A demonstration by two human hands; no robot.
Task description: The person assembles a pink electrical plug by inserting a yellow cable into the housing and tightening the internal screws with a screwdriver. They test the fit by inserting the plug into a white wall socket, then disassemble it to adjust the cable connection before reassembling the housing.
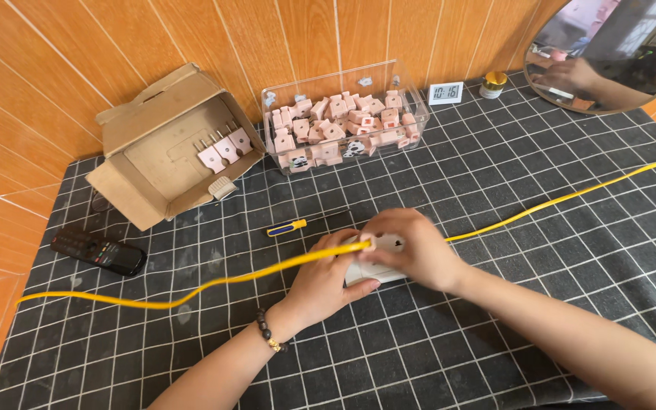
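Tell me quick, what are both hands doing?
Left hand: closed on the white socket, with the yellow cable lying across it.
Right hand: closed, gripping the same socket from above.

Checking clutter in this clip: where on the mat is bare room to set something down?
Free: the mat right of the yellow cable, and the near strip below the left hand. Crowded: the back edge, with cardboard box and clear bin, and the centre around both hands and the white block.

place: home workbench | signs: checked cloth [495, 304], clear bin of pink plugs [341, 125], cardboard box [165, 148], mirror [609, 53]
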